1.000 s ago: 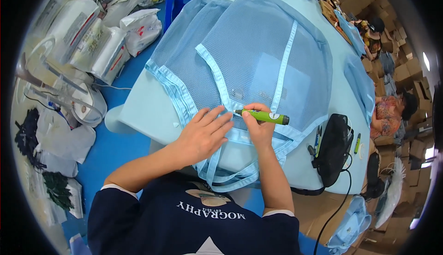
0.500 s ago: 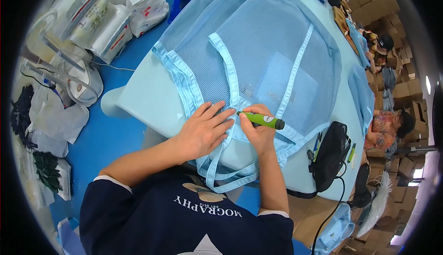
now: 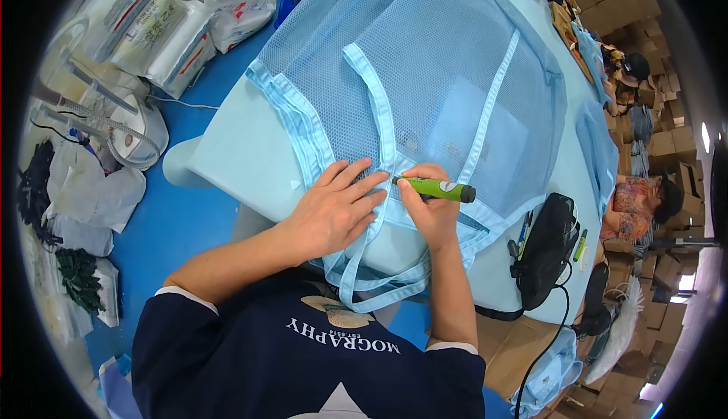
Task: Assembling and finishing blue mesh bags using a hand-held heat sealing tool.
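Observation:
A light blue mesh bag [image 3: 447, 62] with fabric trim and strap handles lies spread over the pale table. My left hand [image 3: 337, 210] rests flat on it, fingers stretched over the mesh and trim beside a strap. In my right hand [image 3: 432, 218] is a green marker pen [image 3: 440, 189] with a dark end, gripped between thumb and fingers. Its tip points left at the trim by my left fingertips; whether it touches the fabric I cannot tell. The strap handles [image 3: 387, 290] hang in loops over the near table edge, between my forearms.
On the table's right lie a black pouch [image 3: 542, 252] with a cable and another green marker [image 3: 580, 244]. A pale corner of the table [image 3: 227, 150] shows at left. Bags and a steamer-like device [image 3: 140, 134] stand on the blue floor. People work at far right among cardboard boxes.
The marker and my right hand have shifted slightly right, the tip a little away from my left fingers. My left hand stays in place on the bag.

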`<state>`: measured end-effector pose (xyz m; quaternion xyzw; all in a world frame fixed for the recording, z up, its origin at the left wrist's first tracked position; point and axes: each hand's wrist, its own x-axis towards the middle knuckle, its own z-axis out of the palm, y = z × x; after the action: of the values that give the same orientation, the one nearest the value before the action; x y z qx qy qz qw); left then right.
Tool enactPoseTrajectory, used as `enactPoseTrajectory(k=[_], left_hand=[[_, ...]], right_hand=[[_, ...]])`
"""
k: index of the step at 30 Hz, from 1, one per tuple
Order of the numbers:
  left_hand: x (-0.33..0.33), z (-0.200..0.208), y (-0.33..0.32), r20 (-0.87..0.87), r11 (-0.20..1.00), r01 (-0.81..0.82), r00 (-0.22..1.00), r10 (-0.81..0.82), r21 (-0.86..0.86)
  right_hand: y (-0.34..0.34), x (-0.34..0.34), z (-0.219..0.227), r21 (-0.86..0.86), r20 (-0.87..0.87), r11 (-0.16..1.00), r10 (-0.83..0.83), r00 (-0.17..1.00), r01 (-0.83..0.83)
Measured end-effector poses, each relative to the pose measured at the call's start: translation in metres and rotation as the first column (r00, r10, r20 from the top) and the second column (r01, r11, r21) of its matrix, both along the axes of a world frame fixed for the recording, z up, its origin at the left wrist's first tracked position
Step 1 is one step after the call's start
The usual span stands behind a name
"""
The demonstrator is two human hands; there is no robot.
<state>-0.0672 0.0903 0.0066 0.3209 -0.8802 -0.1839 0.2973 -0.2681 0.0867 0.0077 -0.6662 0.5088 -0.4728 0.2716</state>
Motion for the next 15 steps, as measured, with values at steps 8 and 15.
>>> enactPoseTrajectory(k=[8,15], left_hand=[[-0.0005,0.0005,-0.0003,0.002,1.0,0.001,1.0,-0.001,-0.003],[0.0003,0.0036,0.0003,0.007,1.0,0.001,1.0,-0.001,0.002]], right_hand=[[-0.0005,-0.0023,-0.003,-0.031,-0.104,0.999,0.027,0.994,-0.03],[0.0025,0.0015,0.0008,0.058,-0.044,0.998,-0.033,0.998,0.036]])
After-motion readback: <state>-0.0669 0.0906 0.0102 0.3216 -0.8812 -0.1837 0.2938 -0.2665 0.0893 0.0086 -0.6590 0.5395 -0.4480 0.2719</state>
